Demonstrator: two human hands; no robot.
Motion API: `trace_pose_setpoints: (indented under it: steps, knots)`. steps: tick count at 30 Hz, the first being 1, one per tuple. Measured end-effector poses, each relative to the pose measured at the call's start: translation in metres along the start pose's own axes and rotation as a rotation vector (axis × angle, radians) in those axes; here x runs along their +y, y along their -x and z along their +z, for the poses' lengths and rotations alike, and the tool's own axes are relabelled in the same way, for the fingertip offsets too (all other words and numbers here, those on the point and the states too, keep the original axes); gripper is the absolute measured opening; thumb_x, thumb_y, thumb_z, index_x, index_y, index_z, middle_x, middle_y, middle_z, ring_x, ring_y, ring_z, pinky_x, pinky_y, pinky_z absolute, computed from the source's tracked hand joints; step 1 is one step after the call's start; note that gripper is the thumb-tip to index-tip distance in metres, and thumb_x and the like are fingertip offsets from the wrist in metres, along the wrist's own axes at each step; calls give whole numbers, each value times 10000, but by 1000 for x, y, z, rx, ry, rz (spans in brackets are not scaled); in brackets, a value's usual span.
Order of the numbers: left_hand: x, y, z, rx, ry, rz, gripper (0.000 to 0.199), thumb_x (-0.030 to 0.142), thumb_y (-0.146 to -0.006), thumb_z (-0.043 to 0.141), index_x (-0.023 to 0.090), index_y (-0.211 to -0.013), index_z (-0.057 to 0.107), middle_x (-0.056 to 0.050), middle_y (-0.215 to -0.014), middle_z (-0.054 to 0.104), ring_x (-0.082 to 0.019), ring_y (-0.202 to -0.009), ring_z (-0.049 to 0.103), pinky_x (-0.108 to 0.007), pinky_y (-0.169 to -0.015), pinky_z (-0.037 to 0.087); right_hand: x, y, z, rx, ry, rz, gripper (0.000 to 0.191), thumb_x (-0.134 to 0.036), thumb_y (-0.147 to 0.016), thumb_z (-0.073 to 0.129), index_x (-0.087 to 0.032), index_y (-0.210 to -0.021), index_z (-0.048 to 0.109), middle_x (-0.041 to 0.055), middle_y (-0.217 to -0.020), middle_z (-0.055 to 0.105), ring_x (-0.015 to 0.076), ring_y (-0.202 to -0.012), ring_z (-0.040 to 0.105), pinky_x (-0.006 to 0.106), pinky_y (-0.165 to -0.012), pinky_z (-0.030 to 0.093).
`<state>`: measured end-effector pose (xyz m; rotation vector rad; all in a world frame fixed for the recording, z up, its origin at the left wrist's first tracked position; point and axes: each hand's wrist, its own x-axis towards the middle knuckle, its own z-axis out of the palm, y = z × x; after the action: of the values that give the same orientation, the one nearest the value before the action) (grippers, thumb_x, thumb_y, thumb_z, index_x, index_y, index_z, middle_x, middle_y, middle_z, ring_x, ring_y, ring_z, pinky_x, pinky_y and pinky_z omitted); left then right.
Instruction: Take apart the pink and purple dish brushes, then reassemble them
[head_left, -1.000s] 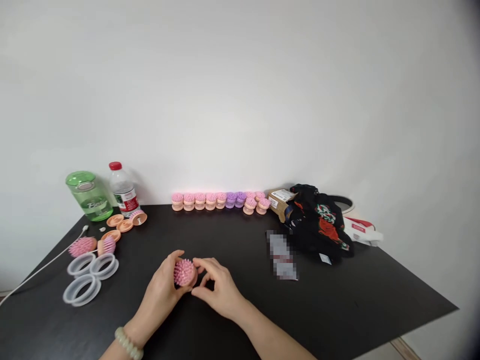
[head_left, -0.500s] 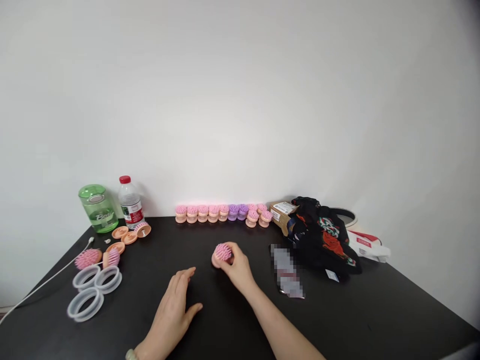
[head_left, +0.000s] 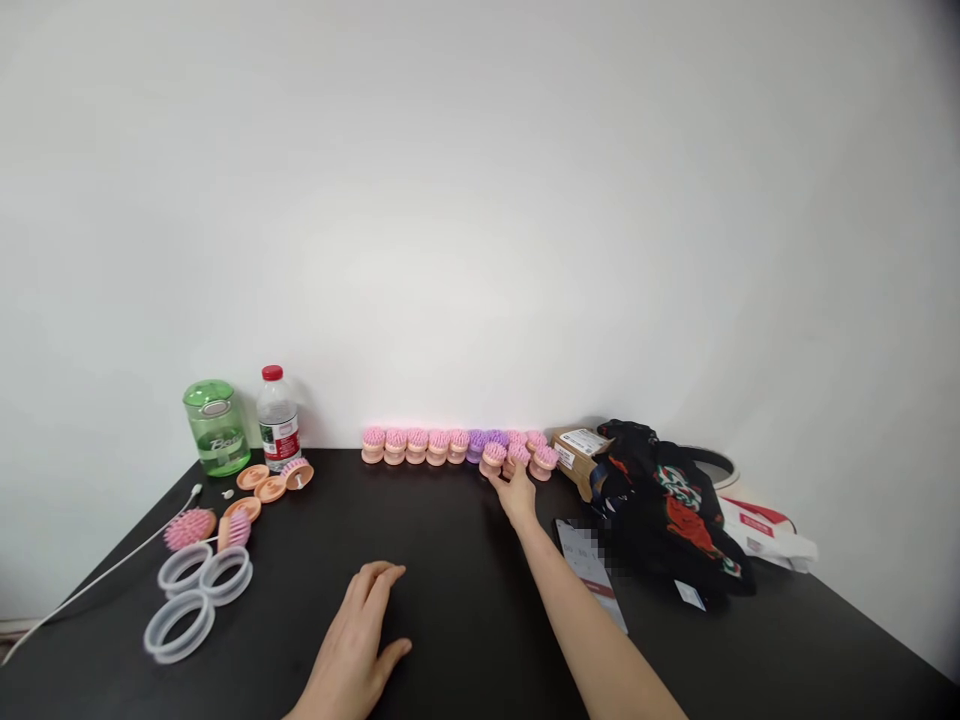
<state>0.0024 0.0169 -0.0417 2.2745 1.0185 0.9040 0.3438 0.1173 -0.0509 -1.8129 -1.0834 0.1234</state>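
Stretching out my right arm (head_left: pixel 570 590), I am curling my right hand (head_left: pixel 515 497) narrowly against a pink-bristled scalp brush (head_left: pixel 518 455), grip unclear, near the right end of the crosswise row of brushes (head_left: pixel 427 446); my open, empty left hand (head_left: pixel 354 632) is resting farther back on the black tabletop (head_left: pixel 465 620).

Shampoo brushes (head_left: pixel 417 447) along table's back edge (head_left: pixel 337 452)

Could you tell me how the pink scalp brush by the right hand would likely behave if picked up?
The pink scalp brush looks like moulded plastic, so probably light for its size. Its bristles will likely bend under the right hand. Its round peach base suggests steady standing, though on edge it might roll.
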Motion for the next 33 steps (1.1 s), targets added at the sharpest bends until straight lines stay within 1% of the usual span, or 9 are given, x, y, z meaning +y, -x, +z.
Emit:
trace_pose_setpoints:
  steps: [4, 8, 11, 13, 17, 19, 23, 28, 33]
  knots:
    - [5, -1, -1, -27, 5, -6, 617, 37, -735, 612, 304, -1280, 499, -83, -1311, 523, -291, -1210, 558, -467, -1003, 524, 10, 18, 4, -3, -27, -56, 331, -305, -939, 633, -167, -1234, 577, 87, -1206, 637, 228, -1003, 666, 429, -851, 574]
    - [16, -2, -8, -37, -36, -15, 600, -3, -676, 679, 265, -1195, 545, -86, -1289, 528, -281, -1200, 549, -454, -1030, 502, 10, 52, 5, -64, -52, -126, 415, -296, -822, 629, -180, -1215, 564, 118, -1182, 633, 275, -982, 693, 468, -895, 575]
    - [20, -7, -21, 8, -111, -10, 551, 17, -673, 723, 251, -1146, 567, -82, -1252, 552, -270, -1154, 569, -434, -991, 527, 3, 85, 4, -171, -74, -199, 398, -333, -796, 586, -193, -1168, 594, 123, -1200, 624, 290, -981, 692, 501, -924, 553]
    - [16, -12, -33, 95, -186, -21, 542, 41, -675, 745, 255, -1143, 577, -78, -1251, 562, -269, -1159, 571, -423, -978, 534, -3, 107, 4, -236, -90, -263, 402, -360, -804, 572, -200, -1171, 602, 132, -1239, 613, 321, -1077, 648, 527, -954, 528]
    - [-11, -20, -72, 362, -327, -154, 477, 119, -739, 721, 243, -1178, 582, -104, -1326, 525, -306, -1309, 469, -494, -1096, 417, -9, 137, 5, -345, 1, -497, 380, -383, -881, 530, -205, -1212, 592, 145, -1318, 574, 352, -1269, 511, 540, -1015, 479]
    - [-33, -18, -96, 468, -363, -265, 450, 217, -798, 690, 206, -1230, 562, -152, -1376, 474, -349, -1355, 406, -554, -1120, 353, -7, 142, 8, -342, 80, -592, 383, -389, -921, 483, -194, -1240, 568, 158, -1327, 561, 351, -1268, 507, 529, -991, 497]
    - [-83, -5, -139, 603, -369, -511, 560, 461, -894, 558, 122, -1337, 503, -247, -1460, 382, -443, -1406, 309, -658, -1115, 261, 3, 139, 16, -291, 148, -643, 396, -427, -933, 458, -184, -1230, 557, 165, -1285, 581, 350, -1216, 549, 523, -958, 519]
    - [-129, 3, -159, 517, -258, -590, 553, 487, -975, 374, 146, -1395, 491, -196, -1504, 416, -355, -1441, 330, -537, -1152, 304, 14, 134, 25, -257, 159, -706, 373, -470, -933, 443, -208, -1135, 614, 158, -1203, 643, 358, -1155, 598, 513, -906, 549]
    - [-133, -10, -141, 387, -166, -485, 528, 478, -982, 373, 146, -1343, 570, -149, -1544, 407, -279, -1442, 358, -429, -1183, 299, 16, 134, 27, -233, 153, -750, 396, -502, -952, 418, -206, -1082, 646, 162, -1147, 679, 365, -1127, 615, 528, -897, 552]
